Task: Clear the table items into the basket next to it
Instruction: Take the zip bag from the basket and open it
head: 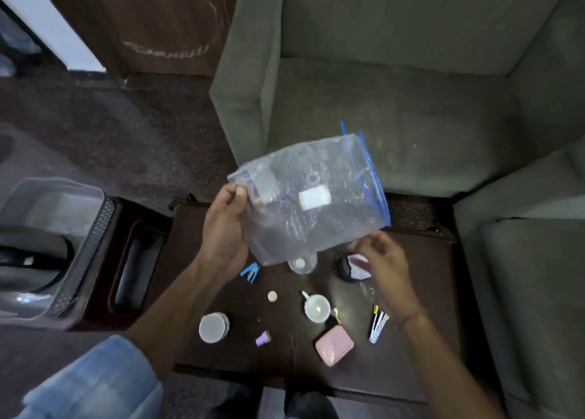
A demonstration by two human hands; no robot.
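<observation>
My left hand (225, 225) grips one edge of a clear zip bag (311, 197) with a blue seal, held up above the dark brown table (421, 292). A white block and small parts show inside the bag. My right hand (384, 265) hovers under the bag's lower corner with its fingers apart, blurred, touching nothing that I can make out. On the table lie a white cup (317, 308), a pink case (334, 345), a white lidded jar (213, 327), a blue clip (251, 271), a purple stamp (263, 338) and several pens (378, 323). The grey basket (47, 209) stands at the left.
A small glass (302, 264) and a black round pouch (348, 269) sit under the bag. A beige disc (272, 296) lies mid-table. A grey-green armchair (395, 95) stands behind the table, another seat (531, 276) at the right. Dark carpet (126, 140) lies at the left.
</observation>
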